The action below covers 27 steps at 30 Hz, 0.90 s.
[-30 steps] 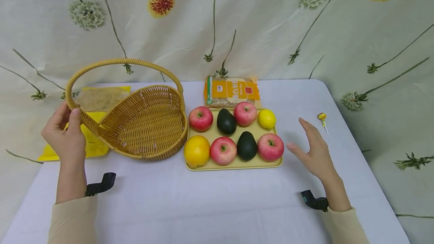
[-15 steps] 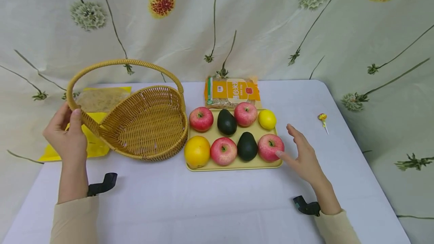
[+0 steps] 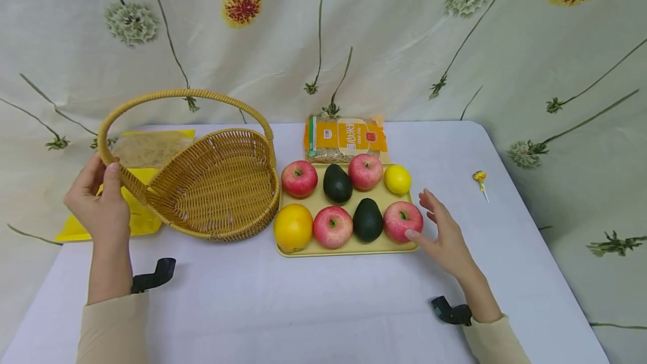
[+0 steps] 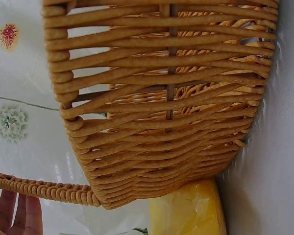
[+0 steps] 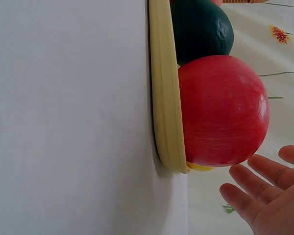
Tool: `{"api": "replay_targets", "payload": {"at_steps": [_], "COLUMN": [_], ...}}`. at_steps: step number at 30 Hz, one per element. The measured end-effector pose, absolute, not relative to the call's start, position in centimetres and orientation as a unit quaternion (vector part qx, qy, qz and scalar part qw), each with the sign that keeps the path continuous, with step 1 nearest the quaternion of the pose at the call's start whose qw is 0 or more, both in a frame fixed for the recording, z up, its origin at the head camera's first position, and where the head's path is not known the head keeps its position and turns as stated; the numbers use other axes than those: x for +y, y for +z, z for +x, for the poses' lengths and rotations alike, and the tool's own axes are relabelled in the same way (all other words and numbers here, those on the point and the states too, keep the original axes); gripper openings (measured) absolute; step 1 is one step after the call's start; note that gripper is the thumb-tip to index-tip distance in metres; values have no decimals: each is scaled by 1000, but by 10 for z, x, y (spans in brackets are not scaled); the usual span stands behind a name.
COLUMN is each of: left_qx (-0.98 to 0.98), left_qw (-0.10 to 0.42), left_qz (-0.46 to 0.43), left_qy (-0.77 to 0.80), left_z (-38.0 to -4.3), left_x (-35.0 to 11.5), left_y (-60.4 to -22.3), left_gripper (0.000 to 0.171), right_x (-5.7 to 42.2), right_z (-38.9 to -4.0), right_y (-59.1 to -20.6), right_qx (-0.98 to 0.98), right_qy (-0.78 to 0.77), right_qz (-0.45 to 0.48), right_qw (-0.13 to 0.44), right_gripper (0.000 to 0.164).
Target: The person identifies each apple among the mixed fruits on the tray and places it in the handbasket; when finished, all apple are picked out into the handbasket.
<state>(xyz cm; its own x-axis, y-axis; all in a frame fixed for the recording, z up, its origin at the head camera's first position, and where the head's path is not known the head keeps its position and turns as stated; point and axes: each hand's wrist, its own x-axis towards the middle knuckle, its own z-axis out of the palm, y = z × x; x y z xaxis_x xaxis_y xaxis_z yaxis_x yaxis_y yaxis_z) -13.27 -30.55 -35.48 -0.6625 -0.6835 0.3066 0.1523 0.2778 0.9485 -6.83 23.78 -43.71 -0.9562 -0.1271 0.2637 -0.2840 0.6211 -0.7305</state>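
Note:
My left hand (image 3: 101, 201) holds the left end of the handle of a woven wicker basket (image 3: 253, 223), which stands at the left of the table. Right of the basket, a shallow yellow tray (image 3: 349, 252) bears several apples, two avocados (image 3: 368, 218), an orange (image 3: 294, 227) and a lemon (image 3: 397, 178). My right hand (image 3: 445, 240) is beside the tray's front right apple (image 3: 399, 218), thumb and fingers spread. In the head view the thumb tip overlaps this apple's edge; whether it touches is unclear. The right wrist view shows the fingers (image 5: 257, 183) close to the apple (image 5: 223, 110).
Behind the tray lies an orange food packet (image 3: 346, 138). A yellow packet (image 3: 144, 215) sits left of the basket, partly hidden by it. A lollipop (image 3: 480, 177) lies at the right on the white-covered table (image 3: 303, 308). A flowered cloth (image 3: 384, 44) hangs behind.
My right hand has moved left and slightly towards me, from beyond the tray's right side to the front right apple. The left hand and the basket have stayed in place.

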Motion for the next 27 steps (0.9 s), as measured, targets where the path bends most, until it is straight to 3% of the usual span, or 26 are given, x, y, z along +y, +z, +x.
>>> {"api": "replay_targets", "payload": {"at_steps": [18, 27], "left_qx": [-708, -717], "left_qw": [360, 371], "left_qz": [198, 196], "left_qy": [-575, -557], "left_z": [-131, -135], "left_x": [-304, -306], "left_y": [-352, -358], "left_gripper": [29, 28], "right_x": [236, 234], "right_z": [-70, -69], "right_y": [-443, -441], "right_qx": [-897, -905], "right_qy": [413, 404], "right_qz": [132, 119], "right_qw": [87, 57], "right_gripper": [82, 86]}}
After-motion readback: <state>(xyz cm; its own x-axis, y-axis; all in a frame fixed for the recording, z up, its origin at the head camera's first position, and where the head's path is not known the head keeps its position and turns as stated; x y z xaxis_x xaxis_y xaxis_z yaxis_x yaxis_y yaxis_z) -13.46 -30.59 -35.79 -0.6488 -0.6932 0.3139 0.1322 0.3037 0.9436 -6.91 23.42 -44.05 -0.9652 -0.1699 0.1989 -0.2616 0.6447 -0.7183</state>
